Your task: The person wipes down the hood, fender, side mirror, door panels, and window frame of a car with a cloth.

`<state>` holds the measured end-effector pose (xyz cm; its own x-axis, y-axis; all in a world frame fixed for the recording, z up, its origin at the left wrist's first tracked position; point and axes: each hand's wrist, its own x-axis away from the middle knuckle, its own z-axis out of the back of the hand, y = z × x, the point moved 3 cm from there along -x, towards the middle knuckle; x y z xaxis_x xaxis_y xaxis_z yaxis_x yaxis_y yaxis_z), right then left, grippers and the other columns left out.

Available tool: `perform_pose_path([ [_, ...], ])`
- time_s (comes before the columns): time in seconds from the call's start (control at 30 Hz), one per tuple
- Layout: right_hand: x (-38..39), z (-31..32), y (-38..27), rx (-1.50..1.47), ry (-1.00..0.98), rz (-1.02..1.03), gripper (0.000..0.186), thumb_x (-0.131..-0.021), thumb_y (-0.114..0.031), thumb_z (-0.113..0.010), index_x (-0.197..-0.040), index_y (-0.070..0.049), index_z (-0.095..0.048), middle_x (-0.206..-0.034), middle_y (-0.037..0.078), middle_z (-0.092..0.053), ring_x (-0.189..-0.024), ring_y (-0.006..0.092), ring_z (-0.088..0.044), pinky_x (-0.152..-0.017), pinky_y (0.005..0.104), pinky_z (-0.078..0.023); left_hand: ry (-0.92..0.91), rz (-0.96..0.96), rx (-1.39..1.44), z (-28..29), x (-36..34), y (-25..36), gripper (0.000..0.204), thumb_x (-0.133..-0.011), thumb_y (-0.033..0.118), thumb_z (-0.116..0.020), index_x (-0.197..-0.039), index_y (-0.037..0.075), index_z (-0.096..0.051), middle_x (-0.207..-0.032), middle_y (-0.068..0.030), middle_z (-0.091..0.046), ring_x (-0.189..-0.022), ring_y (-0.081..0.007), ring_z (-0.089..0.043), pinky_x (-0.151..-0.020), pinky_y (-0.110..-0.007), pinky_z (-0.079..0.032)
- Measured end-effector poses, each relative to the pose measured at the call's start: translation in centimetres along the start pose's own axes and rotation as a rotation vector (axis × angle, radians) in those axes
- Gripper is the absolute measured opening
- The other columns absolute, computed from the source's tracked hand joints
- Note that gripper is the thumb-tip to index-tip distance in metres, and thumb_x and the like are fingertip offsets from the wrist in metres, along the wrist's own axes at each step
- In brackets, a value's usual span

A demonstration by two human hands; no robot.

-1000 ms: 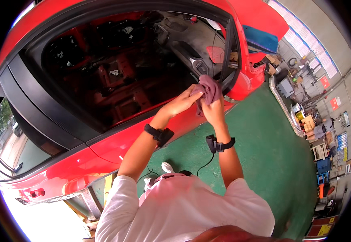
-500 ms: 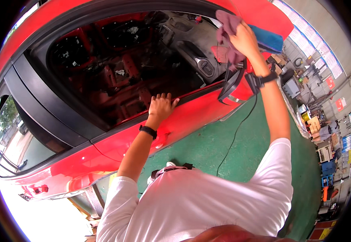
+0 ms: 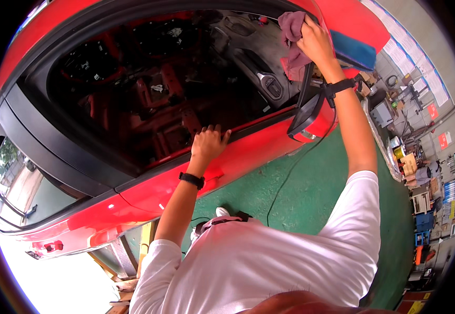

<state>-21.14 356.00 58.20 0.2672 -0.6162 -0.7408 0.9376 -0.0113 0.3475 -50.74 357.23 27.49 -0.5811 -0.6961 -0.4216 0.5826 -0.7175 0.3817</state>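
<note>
My left hand (image 3: 209,142) rests on the window sill of a red car's door (image 3: 256,142), fingers spread over the black trim and holding nothing. At the upper right, my right hand (image 3: 317,46) is closed around a mauve cloth (image 3: 291,29). The cloth is bunched at the front edge of the window opening, by the windscreen pillar, and its lower end hangs down. Under my right forearm is the red and black side mirror (image 3: 311,116). Through the window opening I see the stripped interior with bare red metal (image 3: 170,86) and a grey door panel (image 3: 261,70).
A dark cable (image 3: 285,180) runs from near the mirror down to the green floor (image 3: 311,196). Wooden and metal supports (image 3: 125,256) stand at the lower left. Tools and boxes (image 3: 421,193) line the wall on the right. A blue area (image 3: 354,51) lies beyond my right hand.
My right hand and the cloth have shifted slightly left and back relative to the car, and the cloth is more bunched. The view has moved a little. My left hand stays on the sill.
</note>
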Motion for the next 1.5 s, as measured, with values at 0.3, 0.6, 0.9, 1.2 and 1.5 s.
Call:
perform_pose_path([
  [0.3,2.0,0.2,3.3,0.12,-0.167,-0.166,0.039,-0.074,0.0,-0.061,-0.114,-0.002,-0.06,-0.125,0.011,-0.061,-0.108,0.0393,-0.064,-0.087,0.0516,-0.055,-0.079,0.037,-0.038,0.3,-0.3,0.3,0.043,-0.097,0.043,-0.057,-0.094,0.001,-0.067,-0.092,-0.02,-0.069,-0.087,-0.0374,-0.07,-0.071,-0.046,-0.06],
  [0.6,-0.8,2.4,-5.9,-0.053,-0.057,0.027,0.045,-0.071,-0.002,-0.062,-0.116,0.001,-0.061,-0.131,0.012,-0.059,-0.122,0.0338,-0.057,-0.095,0.045,-0.054,-0.031,0.035,0.001,0.0,-0.1,0.1,0.04,-0.096,0.041,-0.059,-0.091,0.002,-0.065,-0.092,-0.025,-0.069,-0.082,-0.0448,-0.07,-0.069,-0.053,-0.058],
  [0.9,-1.1,0.7,-6.1,0.013,0.146,0.209,0.041,-0.076,-0.007,-0.064,-0.116,0.0,-0.064,-0.125,0.02,-0.059,-0.115,0.034,-0.063,-0.084,0.0373,-0.059,-0.085,0.074,-0.033,0.3,-0.4,0.6,0.038,-0.095,0.039,-0.06,-0.093,0.002,-0.066,-0.09,-0.022,-0.069,-0.082,-0.0422,-0.07,-0.072,-0.049,-0.059],
  [1.2,4.8,-2.3,2.2,0.39,-0.151,-0.131,0.016,-0.077,-0.001,-0.066,-0.093,0.0,-0.069,-0.117,0.009,-0.059,-0.113,0.029,-0.062,-0.081,0.0419,-0.061,-0.07,0.054,-0.01,-0.3,-0.7,0.1,0.036,-0.094,0.038,-0.061,-0.092,0.002,-0.066,-0.092,-0.0216,-0.069,-0.086,-0.0413,-0.07,-0.073,-0.049,-0.059],
  [1.5,6.3,-2.1,2.4,0.446,-0.198,-0.133,0.014,-0.078,-0.006,-0.068,-0.09,0.002,-0.07,-0.115,0.009,-0.054,-0.108,0.03,-0.058,-0.081,0.0418,-0.06,-0.019,0.018,-0.01,0.1,-0.4,0.4,0.033,-0.091,0.035,-0.062,-0.087,0.002,-0.065,-0.084,-0.0215,-0.068,-0.076,-0.0417,-0.069,-0.071,-0.05,-0.059],
])
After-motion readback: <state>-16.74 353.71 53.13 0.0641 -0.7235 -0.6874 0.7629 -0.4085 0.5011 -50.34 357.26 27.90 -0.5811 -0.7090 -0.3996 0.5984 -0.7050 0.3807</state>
